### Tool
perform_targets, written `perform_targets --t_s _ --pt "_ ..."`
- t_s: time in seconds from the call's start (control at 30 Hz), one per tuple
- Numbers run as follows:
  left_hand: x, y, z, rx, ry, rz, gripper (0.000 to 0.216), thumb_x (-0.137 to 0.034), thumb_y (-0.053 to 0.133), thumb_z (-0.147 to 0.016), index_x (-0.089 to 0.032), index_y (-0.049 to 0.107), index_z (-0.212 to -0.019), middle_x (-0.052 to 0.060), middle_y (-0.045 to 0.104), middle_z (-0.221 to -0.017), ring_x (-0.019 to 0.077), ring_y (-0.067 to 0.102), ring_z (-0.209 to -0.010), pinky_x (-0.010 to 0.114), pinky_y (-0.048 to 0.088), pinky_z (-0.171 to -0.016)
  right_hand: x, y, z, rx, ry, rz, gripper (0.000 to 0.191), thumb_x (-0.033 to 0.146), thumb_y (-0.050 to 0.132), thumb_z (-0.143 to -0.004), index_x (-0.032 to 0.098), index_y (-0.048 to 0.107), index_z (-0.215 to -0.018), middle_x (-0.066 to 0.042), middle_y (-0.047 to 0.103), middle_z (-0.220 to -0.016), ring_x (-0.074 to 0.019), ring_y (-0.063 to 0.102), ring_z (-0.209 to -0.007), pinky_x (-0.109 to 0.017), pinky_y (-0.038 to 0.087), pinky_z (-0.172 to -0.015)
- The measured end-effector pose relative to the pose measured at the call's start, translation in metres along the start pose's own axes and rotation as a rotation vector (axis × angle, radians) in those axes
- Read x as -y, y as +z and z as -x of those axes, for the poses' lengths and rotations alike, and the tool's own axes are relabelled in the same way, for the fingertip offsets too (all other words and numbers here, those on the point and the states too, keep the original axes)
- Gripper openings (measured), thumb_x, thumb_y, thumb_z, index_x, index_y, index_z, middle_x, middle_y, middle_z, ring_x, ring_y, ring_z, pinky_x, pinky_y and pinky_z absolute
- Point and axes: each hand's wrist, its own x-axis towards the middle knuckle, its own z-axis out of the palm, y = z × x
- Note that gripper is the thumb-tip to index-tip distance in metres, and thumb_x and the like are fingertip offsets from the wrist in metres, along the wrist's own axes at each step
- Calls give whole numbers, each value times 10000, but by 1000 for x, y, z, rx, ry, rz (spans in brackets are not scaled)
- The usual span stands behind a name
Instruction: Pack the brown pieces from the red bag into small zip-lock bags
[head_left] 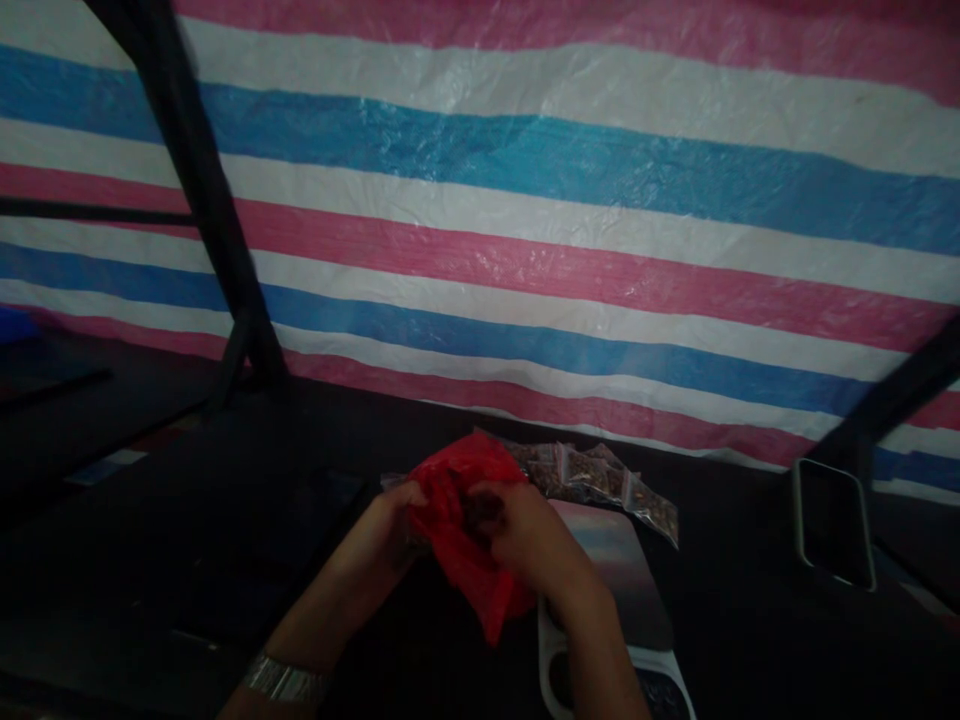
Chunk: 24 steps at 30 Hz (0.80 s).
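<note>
Observed a red plastic bag (pixel 476 575) held up over the black tabletop (pixel 727 590), just left of a digital kitchen scale (pixel 622 570). Found the left hand (pixel 399 515) clamped on the bag's edge, with a metal link band (pixel 283 680) at the wrist. Saw the right hand (pixel 521 525) close by, fingers inside the bag's mouth; could not tell whether closed on anything. Noted small zip-lock bags (pixel 596 475) of brown contents behind the scale, a smartphone (pixel 834 525) farther right. Could not read the scale's panel (too dim).

Phone's (pixel 832 525) nr R post (pixel 896 400), w/ striped tarp (pixel 562 210) bhnd blk table (pixel 735 600).
</note>
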Motion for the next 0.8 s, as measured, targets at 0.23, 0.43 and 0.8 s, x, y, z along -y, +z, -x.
perform_targets --t_s 0.23,0.43,0.8 --pt "0 -13 0 -107 165 -208 547 -248 818 -690 -232 529 -1154 -66 707 -819 170 709 -738 280 531 -697 -2 -7 5 -50 -11 -159 445 -45 528 -816 167 777 -1118 -67 827 -1148 -199 759 -1084 -276 545 -963" --pt "-22 -30 13 -130 347 -284 865 -337 961 -597 -315 461 -1303 -73 721 -906 170 719 -768 285 562 -723 5 -16 9 -44 -33 -268 380 8 562 -869 192 765 -1131 -61 816 -1166 -212 753 -1092 -327 548 -993" --pt "-45 -39 36 -181 573 -101 535 -399 873 -763 -296 599 -1211 -43 753 -1040 150 704 -894 210 543 -734 14 -13 11 -66 -51 -365 311 151 683 -902 239 764 -1189 -30 813 -1120 -206 750 -1020 -343 563 -912"
